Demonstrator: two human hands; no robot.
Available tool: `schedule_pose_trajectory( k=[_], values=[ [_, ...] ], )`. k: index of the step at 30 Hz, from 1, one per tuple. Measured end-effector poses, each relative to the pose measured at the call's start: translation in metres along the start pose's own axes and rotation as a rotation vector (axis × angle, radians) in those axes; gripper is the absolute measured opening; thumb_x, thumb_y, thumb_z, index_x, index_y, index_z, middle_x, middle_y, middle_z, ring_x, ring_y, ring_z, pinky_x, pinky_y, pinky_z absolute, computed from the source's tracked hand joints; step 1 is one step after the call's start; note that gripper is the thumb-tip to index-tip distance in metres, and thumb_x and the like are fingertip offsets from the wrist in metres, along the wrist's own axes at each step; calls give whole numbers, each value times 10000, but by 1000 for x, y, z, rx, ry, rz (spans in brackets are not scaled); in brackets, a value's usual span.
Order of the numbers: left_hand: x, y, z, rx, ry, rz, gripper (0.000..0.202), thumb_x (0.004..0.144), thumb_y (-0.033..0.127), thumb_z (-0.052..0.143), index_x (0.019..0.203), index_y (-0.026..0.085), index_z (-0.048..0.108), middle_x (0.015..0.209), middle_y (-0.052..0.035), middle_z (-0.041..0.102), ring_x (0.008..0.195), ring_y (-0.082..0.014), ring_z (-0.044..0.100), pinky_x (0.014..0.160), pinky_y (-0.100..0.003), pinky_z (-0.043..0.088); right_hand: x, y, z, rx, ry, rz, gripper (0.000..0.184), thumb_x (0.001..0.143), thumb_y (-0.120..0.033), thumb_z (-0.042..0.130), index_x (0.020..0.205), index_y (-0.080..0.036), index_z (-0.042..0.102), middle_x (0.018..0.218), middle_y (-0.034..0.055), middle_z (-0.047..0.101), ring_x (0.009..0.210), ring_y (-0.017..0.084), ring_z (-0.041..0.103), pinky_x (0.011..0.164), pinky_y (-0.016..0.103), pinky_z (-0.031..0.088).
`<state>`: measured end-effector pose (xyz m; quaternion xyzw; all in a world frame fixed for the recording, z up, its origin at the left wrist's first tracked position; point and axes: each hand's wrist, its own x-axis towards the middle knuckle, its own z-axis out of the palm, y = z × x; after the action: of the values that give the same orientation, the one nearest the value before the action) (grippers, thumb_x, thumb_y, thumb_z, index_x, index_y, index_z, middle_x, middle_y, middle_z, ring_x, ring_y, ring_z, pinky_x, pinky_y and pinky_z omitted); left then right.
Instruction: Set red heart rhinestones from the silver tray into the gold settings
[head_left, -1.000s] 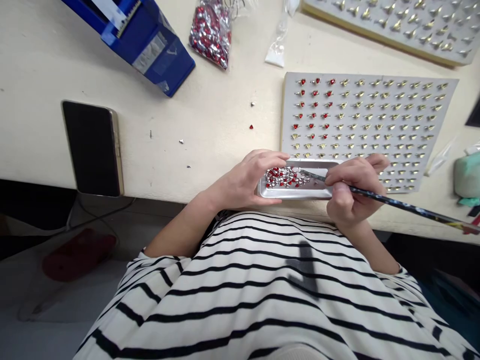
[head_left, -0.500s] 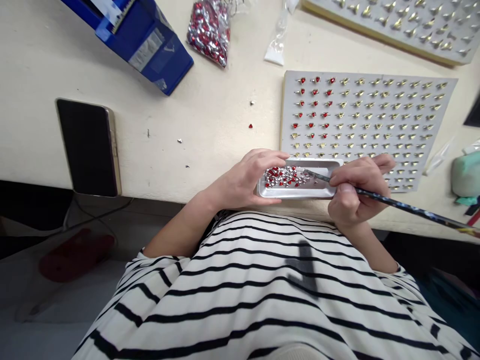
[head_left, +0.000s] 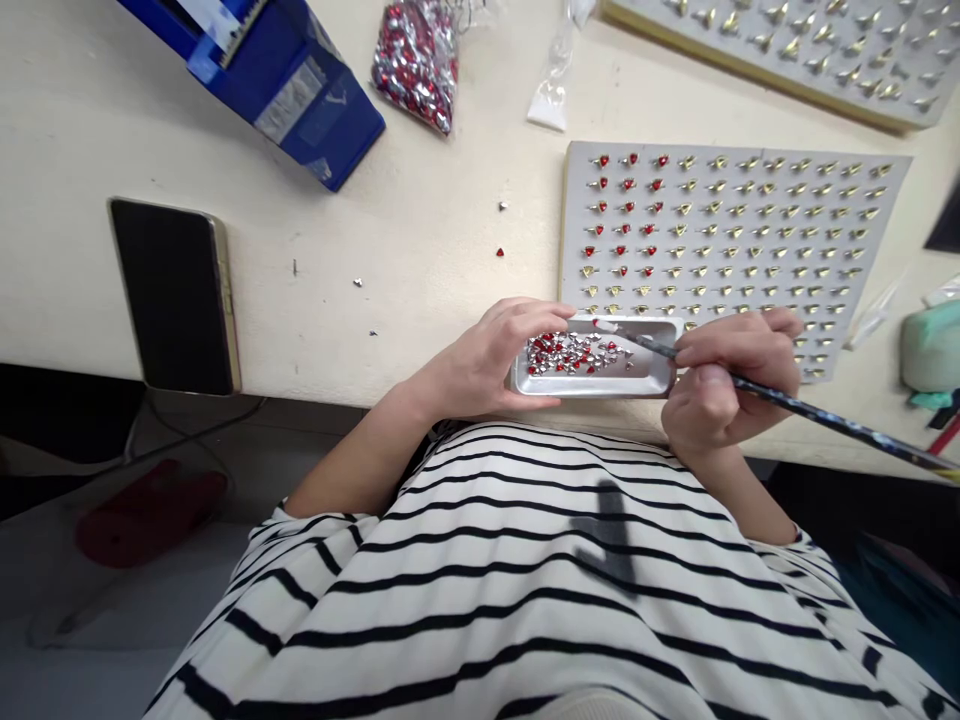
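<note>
My left hand (head_left: 491,358) grips the left end of a small metal tray (head_left: 651,376) at the table's near edge. Several red heart-shaped stones (head_left: 570,353) lie in the tray. My right hand (head_left: 726,385) pinches a long dark pick-up stick (head_left: 817,415). The stick's white tip is over the tray's far rim, with a red stone on it. Just behind the tray lies a grey foam board (head_left: 750,225) with rows of small gold settings. The settings in its left columns hold red stones.
A black phone (head_left: 174,292) lies at the left table edge. A blue box (head_left: 270,70) and a bag of red stones (head_left: 420,60) sit at the back, a second board of settings (head_left: 787,45) at the back right. A few loose stones (head_left: 500,252) dot the table.
The stick's tip has lifted out of the heap of stones and moved toward the tray's far rim, carrying a red stone. My left hand has stayed on the tray.
</note>
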<state>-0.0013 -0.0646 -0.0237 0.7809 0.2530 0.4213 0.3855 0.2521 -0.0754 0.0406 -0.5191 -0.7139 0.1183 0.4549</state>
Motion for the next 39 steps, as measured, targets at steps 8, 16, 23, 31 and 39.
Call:
schedule_pose_trajectory(
  k=[8,16,23,31,39],
  values=[
    [0,-1,0,5,-9,11,834,860,333,892,1534,228,412,1486,-166,638,1419,-257,616,1209,-463,515,2,7,7,-129,-61,71,156,909,-241,507,827,-245,640,738,-79,650,687,117,558,918,403,303],
    [0,-1,0,15,-10,10,815,854,318,897,1513,210,429,1472,-170,647,1414,-253,618,1200,-458,520,0,9,9,-170,-108,72,170,935,-232,499,848,-236,644,768,-57,668,712,136,578,922,438,312],
    [-1,-1,0,23,-30,-15,837,866,338,886,1534,267,386,1495,-145,637,1422,-261,618,1197,-485,519,1,8,8,-188,-103,83,194,949,-259,487,834,-234,641,765,-47,660,717,141,568,923,450,322],
    [-1,-1,0,17,-18,-10,840,861,334,890,1533,251,394,1492,-152,635,1419,-259,616,1198,-473,516,3,4,6,-141,-31,72,191,938,-262,489,816,-231,633,753,-45,667,699,132,576,935,439,318],
    [0,-2,0,9,-1,-4,827,871,351,880,1533,258,394,1495,-146,632,1421,-255,612,1206,-475,507,-1,2,-10,-111,-185,-33,252,907,-382,420,738,-256,557,595,-27,609,521,133,478,943,529,374]
  ],
)
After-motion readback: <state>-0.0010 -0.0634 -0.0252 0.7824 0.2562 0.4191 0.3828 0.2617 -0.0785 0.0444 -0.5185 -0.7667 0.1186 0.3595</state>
